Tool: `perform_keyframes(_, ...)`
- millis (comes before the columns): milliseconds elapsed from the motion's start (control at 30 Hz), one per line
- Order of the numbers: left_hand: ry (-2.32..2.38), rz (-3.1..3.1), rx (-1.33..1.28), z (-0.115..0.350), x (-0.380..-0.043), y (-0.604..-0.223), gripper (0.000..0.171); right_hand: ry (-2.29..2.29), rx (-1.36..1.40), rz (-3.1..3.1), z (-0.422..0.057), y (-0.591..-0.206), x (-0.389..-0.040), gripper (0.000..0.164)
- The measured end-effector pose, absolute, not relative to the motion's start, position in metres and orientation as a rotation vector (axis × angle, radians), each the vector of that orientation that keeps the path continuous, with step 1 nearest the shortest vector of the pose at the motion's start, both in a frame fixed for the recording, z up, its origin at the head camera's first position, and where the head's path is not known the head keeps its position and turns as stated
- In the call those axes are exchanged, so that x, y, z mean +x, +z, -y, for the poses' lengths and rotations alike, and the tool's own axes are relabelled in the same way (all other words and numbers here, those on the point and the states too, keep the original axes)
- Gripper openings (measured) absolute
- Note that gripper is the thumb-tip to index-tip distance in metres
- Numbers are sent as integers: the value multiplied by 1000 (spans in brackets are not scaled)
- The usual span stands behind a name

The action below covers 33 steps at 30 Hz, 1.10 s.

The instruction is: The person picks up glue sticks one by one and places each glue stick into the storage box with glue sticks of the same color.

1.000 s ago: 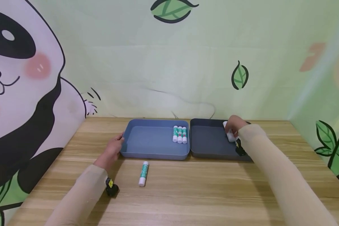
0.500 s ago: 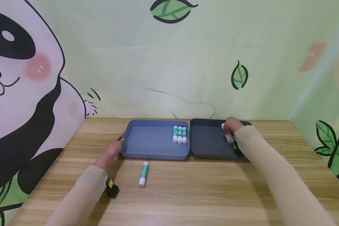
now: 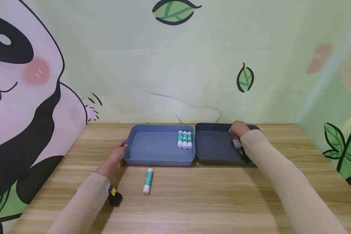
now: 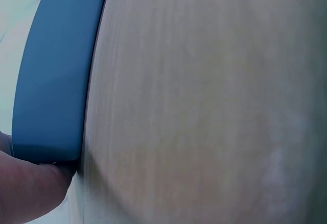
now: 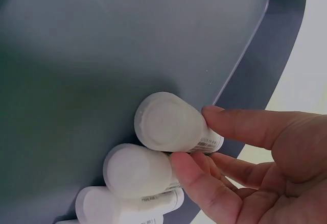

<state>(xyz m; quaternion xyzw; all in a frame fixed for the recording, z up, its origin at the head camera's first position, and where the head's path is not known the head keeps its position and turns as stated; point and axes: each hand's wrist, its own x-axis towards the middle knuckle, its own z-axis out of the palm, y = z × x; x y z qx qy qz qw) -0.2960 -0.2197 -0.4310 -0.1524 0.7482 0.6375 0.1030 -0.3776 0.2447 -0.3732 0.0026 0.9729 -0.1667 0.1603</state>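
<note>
In the right wrist view, my right hand [image 3: 238, 129] pinches a white-capped glue stick [image 5: 168, 124] between thumb and fingers. This stick lies low in the dark grey tray [image 3: 214, 148], beside more glue sticks [image 5: 134, 172] lying in a row. Seen from the head, the hand hides most of them. My left hand [image 3: 117, 154] grips the left end of the blue tray [image 3: 155, 161], its thumb [image 4: 33, 188] against the tray's end wall. Three green-and-white glue sticks [image 3: 185, 139] lie side by side at the blue tray's right end.
A single glue stick [image 3: 148, 181] lies on the wooden table [image 3: 199, 198] in front of the blue tray. The two trays stand side by side close to the back wall [image 3: 128, 71], which carries a panda and leaf print.
My right hand has shifted slightly left inside the dark tray, along with the glue stick it pinches. My left hand keeps its place at the blue tray. The head view has turned a little.
</note>
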Motion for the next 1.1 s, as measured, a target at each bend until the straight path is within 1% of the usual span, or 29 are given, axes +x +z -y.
perform_keyframes(100,1904,-2212,-429,218,-295,-430,53,-512,28,-2776,-247,-373,-377,12)
perform_keyframes(267,1929,-2224,-411,218,-296,-432,53,-570,96,-2727,-248,-372,-374,21)
perform_keyframes(367,1927,-2224,-414,218,-296,-433,53,-642,99,-2712,-250,-363,-370,27)
perform_keyframes(533,1916,-2229,-425,219,-297,-432,53,-806,83,-2684,-254,-340,-362,41)
perform_keyframes(633,1911,-2237,-433,219,-298,-431,53,-862,69,-2649,-255,-325,-358,54)
perform_keyframes(767,1910,-2240,-434,219,-299,-430,53,-899,55,-2626,-255,-306,-352,64)
perform_keyframes(933,1910,-2240,-430,219,-299,-431,53,-968,14,-2643,-254,-285,-339,65)
perform_keyframes(1100,1906,-2226,-446,219,-299,-431,53,-1056,-87,-2717,-251,-273,-323,62)
